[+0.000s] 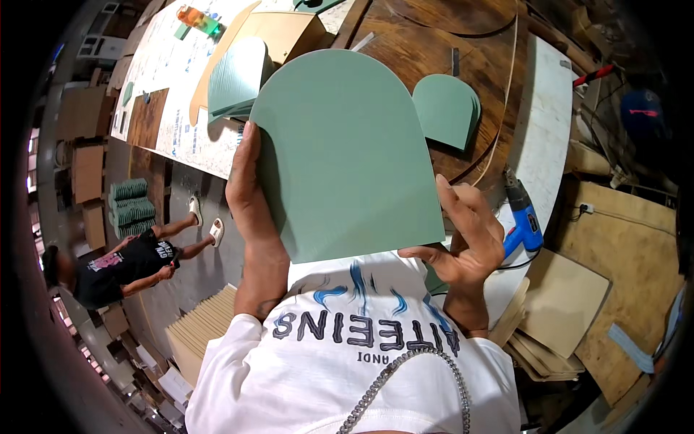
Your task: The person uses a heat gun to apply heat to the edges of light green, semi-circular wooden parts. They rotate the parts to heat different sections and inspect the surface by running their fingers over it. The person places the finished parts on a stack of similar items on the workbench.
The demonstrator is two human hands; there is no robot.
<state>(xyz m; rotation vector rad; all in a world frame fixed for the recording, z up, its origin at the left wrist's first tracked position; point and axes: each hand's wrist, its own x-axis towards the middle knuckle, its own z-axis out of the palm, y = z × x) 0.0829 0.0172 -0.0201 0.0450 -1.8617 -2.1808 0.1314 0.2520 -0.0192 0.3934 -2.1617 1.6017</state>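
A pale green arch-topped panel, flat with a straight lower edge, is held up in front of my chest. My left hand grips it along its left edge, the thumb lying against the rim. At the lower right corner, my right hand has its thumb by the bottom edge and a fingertip by the right edge. Beyond the panel, a stack of similar green panels stands on the left of the table, and a smaller pile of green panels lies on the right.
A blue heat gun rests on the white table edge to my right. Brown boards lean below it. An orange and green bottle lies at the far left. Another person is on the floor side at left, near stacked green pieces.
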